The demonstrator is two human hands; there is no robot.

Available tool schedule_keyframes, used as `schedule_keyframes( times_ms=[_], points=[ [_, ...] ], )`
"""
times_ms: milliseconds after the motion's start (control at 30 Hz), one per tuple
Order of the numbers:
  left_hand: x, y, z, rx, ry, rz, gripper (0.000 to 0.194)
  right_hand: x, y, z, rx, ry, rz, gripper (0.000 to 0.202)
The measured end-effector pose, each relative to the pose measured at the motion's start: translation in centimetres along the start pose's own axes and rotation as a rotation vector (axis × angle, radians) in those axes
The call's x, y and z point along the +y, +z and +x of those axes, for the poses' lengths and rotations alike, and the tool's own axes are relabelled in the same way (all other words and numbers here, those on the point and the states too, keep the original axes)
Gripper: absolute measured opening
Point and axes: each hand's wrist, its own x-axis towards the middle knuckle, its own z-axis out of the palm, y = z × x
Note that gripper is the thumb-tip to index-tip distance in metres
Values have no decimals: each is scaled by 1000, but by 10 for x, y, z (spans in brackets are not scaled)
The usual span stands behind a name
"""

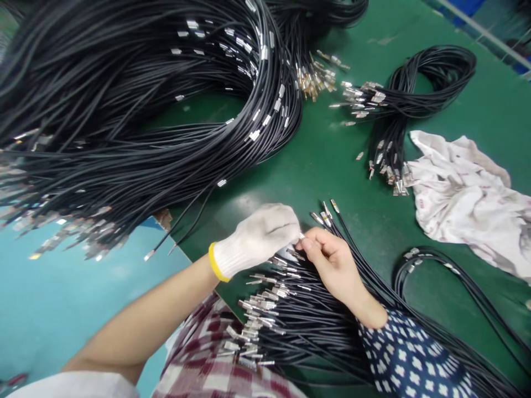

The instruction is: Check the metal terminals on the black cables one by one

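Observation:
My left hand (267, 235) wears a white knit glove with a yellow cuff, its fingers curled closed. Against its fingertips, my bare right hand (332, 260) pinches a small silvery cable end (302, 236) between thumb and forefinger. The glove hides what the left fingers hold, if anything. Below both hands lies a bundle of black cables (319, 320), with metal connector tips (265, 301) pointing left toward the table edge. Just beyond my right hand, several separate cable ends (326, 213) stick out past the bundle.
A huge coil of black cables (265, 127) with white labels fills the upper left, its ends overhanging the green table (373, 221). At the right are a smaller looped bundle (435, 83), a crumpled white cloth (468, 193) and a thin cable loop (435, 257).

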Motion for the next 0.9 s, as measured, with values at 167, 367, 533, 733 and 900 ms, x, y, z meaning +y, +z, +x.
schedule_keyframes(
  times_ms=[167,367,533,733,900],
  points=[
    [0,0,0,-1,9,13,28,2,0,0,26,-23,-8,28],
    [-1,1,0,50,-20,20,27,4,2,-2,-2,-150,-215,26],
    [-9,9,0,181,86,373,17,0,-5,-19,-117,-357,-741,25],
    [-9,18,-4,-126,401,689,27,14,-47,-28,230,-182,-1005,10],
    [-8,18,-5,-125,427,643,32,21,-55,-34,261,-143,-1154,13]
  ],
)
